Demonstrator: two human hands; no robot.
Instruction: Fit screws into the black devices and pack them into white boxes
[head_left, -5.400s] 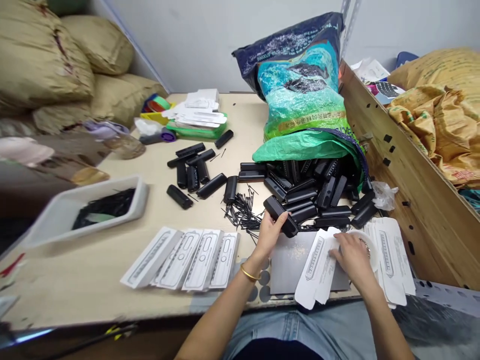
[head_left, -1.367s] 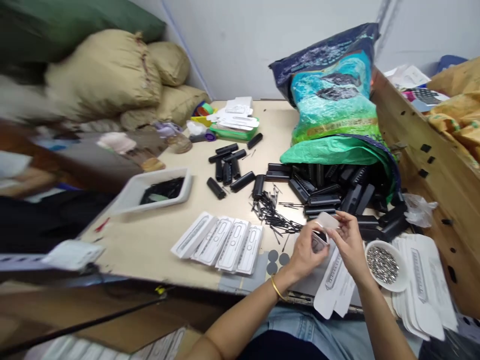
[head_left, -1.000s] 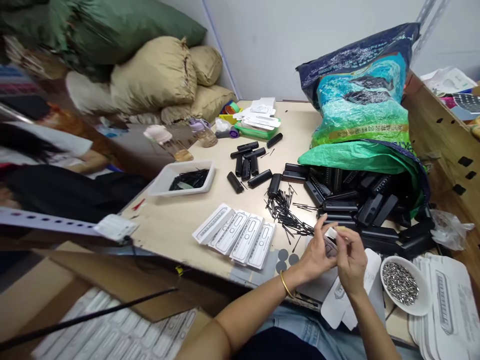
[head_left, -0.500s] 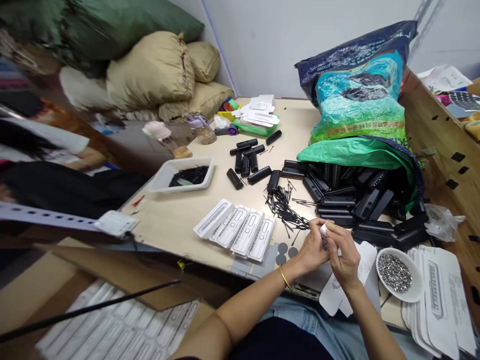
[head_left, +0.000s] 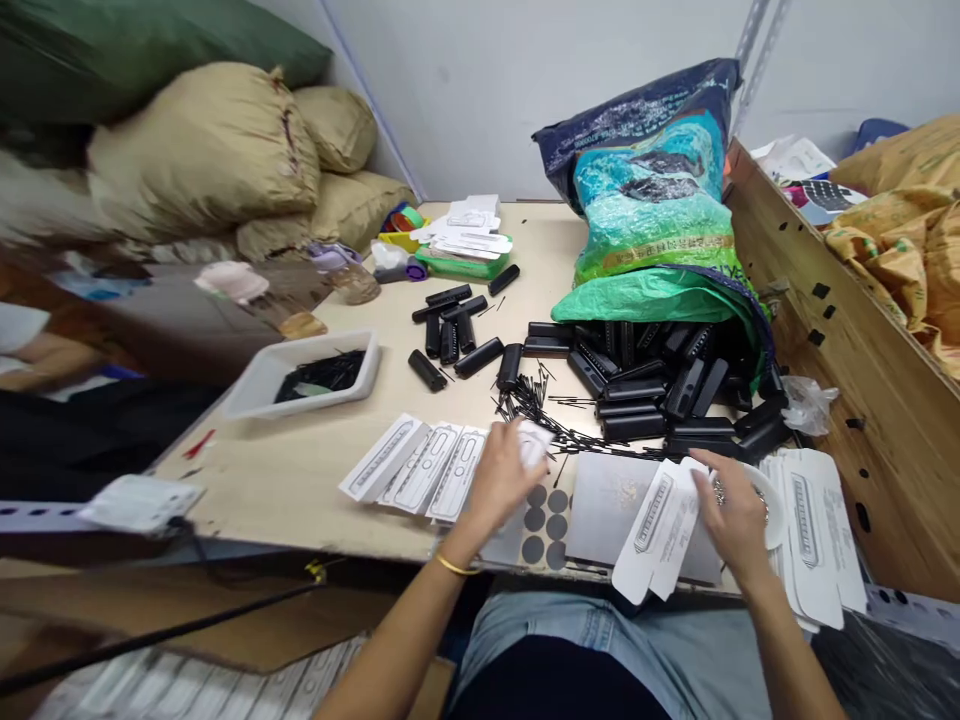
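Note:
My left hand (head_left: 495,478) closes round a small white printed carton (head_left: 534,445), which is partly hidden by the fingers and smeared by motion. It is above the right end of a row of white printed cartons (head_left: 421,468). At the right, the thumb and forefinger of my right hand (head_left: 731,510) are at the upper end of a flat white printed carton (head_left: 652,525) and seem to pinch it. That hand hides part of a white bowl (head_left: 772,510) of small metal pieces. Under the flat carton lies a grey-white sheet (head_left: 607,505).
Black ribbed cases (head_left: 634,410) spill from a green-blue sack (head_left: 652,220). Thin black pins (head_left: 532,400) lie before them. A white tub (head_left: 304,375) stands left, flat cartons (head_left: 810,530) are stacked right, and dark round stickers (head_left: 544,525) lie at the front edge. Another person's arm (head_left: 34,345) is far left.
My hands, together on a small white carton before, are now apart. The left has moved left with the carton; the right has gone to the flat carton's end. The whole view has shifted.

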